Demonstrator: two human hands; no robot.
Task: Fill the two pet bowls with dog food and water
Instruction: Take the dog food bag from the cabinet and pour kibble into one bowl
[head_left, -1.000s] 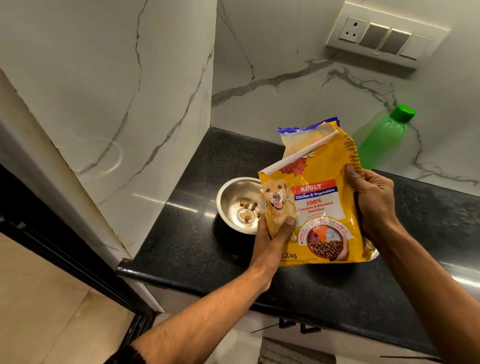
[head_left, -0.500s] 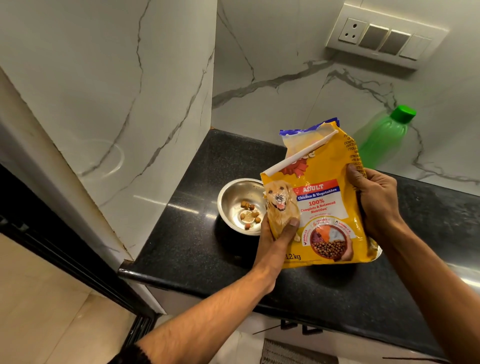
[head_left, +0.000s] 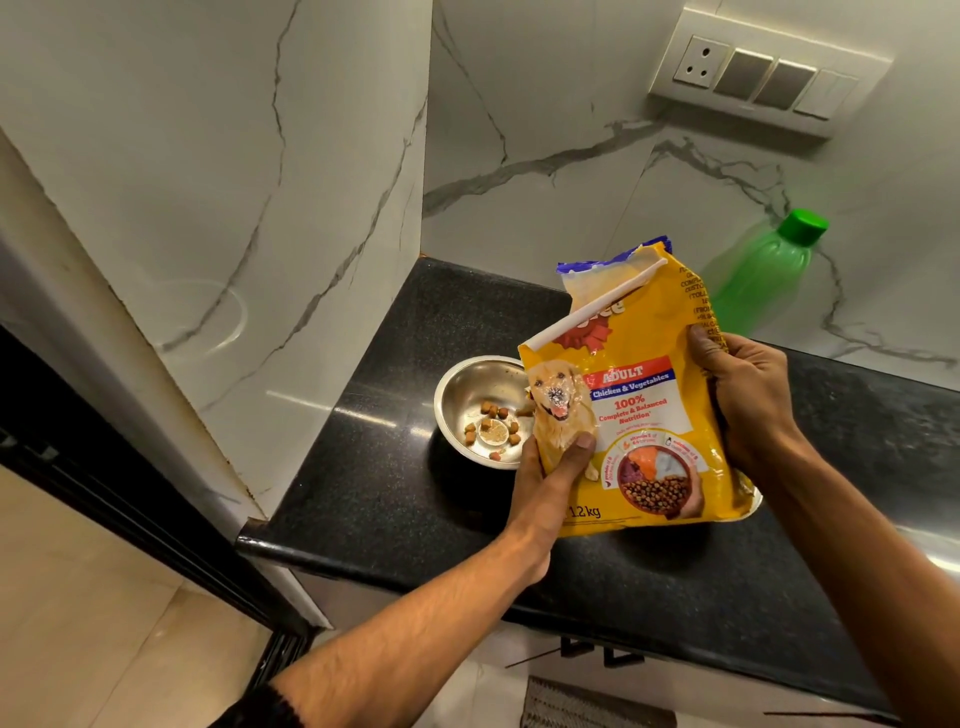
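I am gripping the yellow dog food bag (head_left: 639, 415) with my left hand (head_left: 553, 480) at its lower corner and my right hand (head_left: 748, 389) on its far edge, tipping it beside the steel bowl (head_left: 470, 387) on the black worktop (head_left: 415, 499). Only a few kibble pieces (head_left: 493, 423) are lying there, so I judge feeding barely begun. The second bowl is showing only as a rim (head_left: 756, 506) behind the bag, and the green bottle (head_left: 756, 275) is standing capped.

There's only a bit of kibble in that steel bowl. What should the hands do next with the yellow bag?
Probably keep tipping the dog food bag toward the steel bowl. Both the left hand and right hand grip it beside the bowl, which holds only a few kibble pieces.
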